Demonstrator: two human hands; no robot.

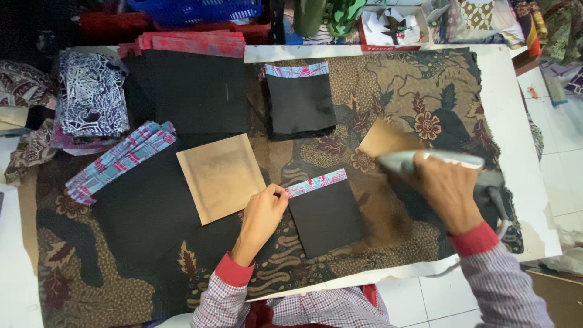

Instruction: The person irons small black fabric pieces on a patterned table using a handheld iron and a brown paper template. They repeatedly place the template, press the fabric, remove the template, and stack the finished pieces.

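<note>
In the head view, the left hand (pixel 261 217) pinches with its fingertips the corner of a square black fabric piece (pixel 327 215) with a pink-blue patterned trim, which lies flat on a brown batik cloth (pixel 388 79) covering the table. The right hand (pixel 448 193) is closed around the handle of a grey iron (pixel 425 161), held just right of that piece. Near the left hand lies a stiff tan cardboard square (pixel 221 176), and further up is a small stack of similar black pieces (pixel 299 104).
</note>
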